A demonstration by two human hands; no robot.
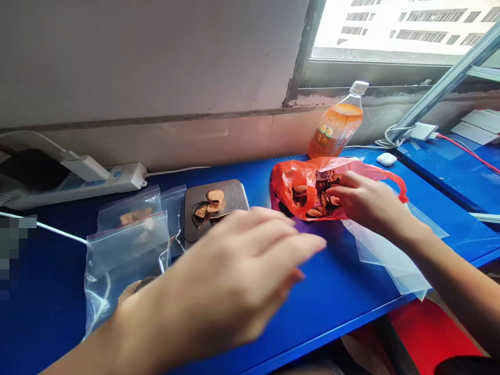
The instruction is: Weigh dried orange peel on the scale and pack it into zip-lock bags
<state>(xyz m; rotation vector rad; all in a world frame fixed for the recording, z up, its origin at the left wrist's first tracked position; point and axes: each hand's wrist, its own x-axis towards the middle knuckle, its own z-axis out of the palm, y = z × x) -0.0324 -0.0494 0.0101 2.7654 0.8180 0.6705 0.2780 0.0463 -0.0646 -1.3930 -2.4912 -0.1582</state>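
My right hand (363, 200) reaches into the mouth of a red plastic bag (287, 179) filled with dried brown slices (314, 212). Its fingers are pressed together among the slices, and what they pinch is hidden. My left hand (250, 265), somewhat blurred, hovers over the blue table, its fingers bent and index and thumb apart with nothing seen between them. Behind it lies a flat, dark-topped scale (191, 192), partly covered from view by that hand. Several dried pieces (214, 196) rest on the scale's top.
Clear zip bags (127, 250), with brown pieces in them, lie left of the scale. Flat clear bags (375, 247) are under my right wrist. An orange drink bottle (338, 125), a white earphone case (386, 159) and a power strip (128, 177) line the wall side of the table (312, 307).
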